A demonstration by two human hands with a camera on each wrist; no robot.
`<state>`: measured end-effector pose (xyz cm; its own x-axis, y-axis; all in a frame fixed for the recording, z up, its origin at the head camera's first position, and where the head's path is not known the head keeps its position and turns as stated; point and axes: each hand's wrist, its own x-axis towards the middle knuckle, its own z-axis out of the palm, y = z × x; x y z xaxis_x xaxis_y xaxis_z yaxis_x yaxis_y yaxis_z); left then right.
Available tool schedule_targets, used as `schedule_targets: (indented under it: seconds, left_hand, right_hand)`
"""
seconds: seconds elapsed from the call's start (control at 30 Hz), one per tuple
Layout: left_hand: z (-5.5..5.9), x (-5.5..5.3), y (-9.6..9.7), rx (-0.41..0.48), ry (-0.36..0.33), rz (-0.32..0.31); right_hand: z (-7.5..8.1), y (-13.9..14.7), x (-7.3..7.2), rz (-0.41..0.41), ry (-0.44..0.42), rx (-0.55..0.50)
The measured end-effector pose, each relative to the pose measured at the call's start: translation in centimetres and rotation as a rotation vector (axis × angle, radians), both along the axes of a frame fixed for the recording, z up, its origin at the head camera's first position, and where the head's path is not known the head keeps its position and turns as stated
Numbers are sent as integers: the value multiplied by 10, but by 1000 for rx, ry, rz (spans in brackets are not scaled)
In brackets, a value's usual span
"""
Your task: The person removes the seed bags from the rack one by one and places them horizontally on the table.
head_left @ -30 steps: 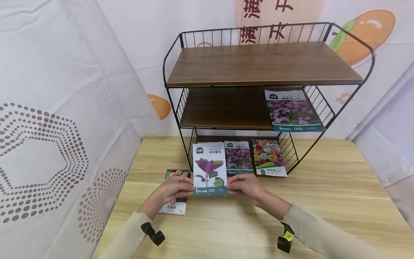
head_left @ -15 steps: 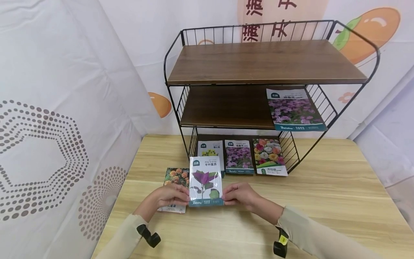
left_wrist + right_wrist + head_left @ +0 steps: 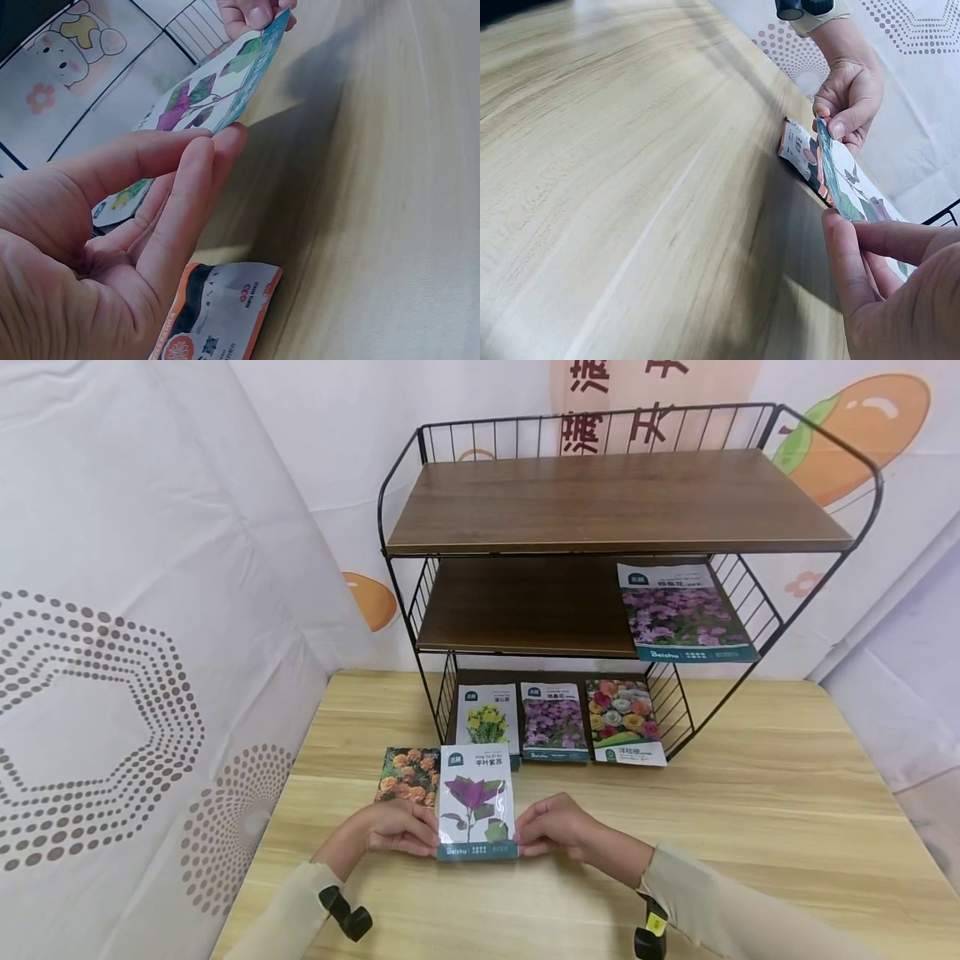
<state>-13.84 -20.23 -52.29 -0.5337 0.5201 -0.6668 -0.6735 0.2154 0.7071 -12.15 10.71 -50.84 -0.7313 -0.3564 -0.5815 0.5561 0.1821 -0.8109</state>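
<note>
Both hands pinch a white seed packet (image 3: pixel 477 806) with a purple-leaved plant on it, one at each lower corner. The left hand (image 3: pixel 399 827) has its left corner between thumb and fingers; the right hand (image 3: pixel 553 827) has the right one. In both wrist views the packet is tilted, its teal bottom edge raised above the table. Beneath the left hand lies an orange-flower seed packet (image 3: pixel 408 774), partly covered by that hand and the held packet. Just behind the held packet, a yellow-flower seed packet (image 3: pixel 487 714) leans at the lowest shelf.
A black wire rack with brown shelves (image 3: pixel 615 502) stands at the back of the wooden table (image 3: pixel 720 852). On its middle shelf is a large purple-flower packet (image 3: pixel 686 614). Its lowest level holds a smaller purple-flower packet (image 3: pixel 555 722) and a mixed-rose packet (image 3: pixel 625 722).
Both hands have brought the purple-leaved packet down and toward the person, away from the rack. The yellow-flower packet behind it has come into view.
</note>
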Motion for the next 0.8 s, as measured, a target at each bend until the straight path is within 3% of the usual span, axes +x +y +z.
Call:
schedule_targets:
  seconds: [0.2, 0.47, 0.8]
  left_hand:
    - [-2, 3, 2, -13, 8, -38]
    - [-2, 5, 2, -12, -9, -134]
    - [-4, 6, 2, -25, -51, -185]
  right_hand:
    - [-2, 1, 4, 35, -19, 16]
    - [-1, 2, 8, 95, -39, 0]
    - [1, 0, 14, 122, -92, 17]
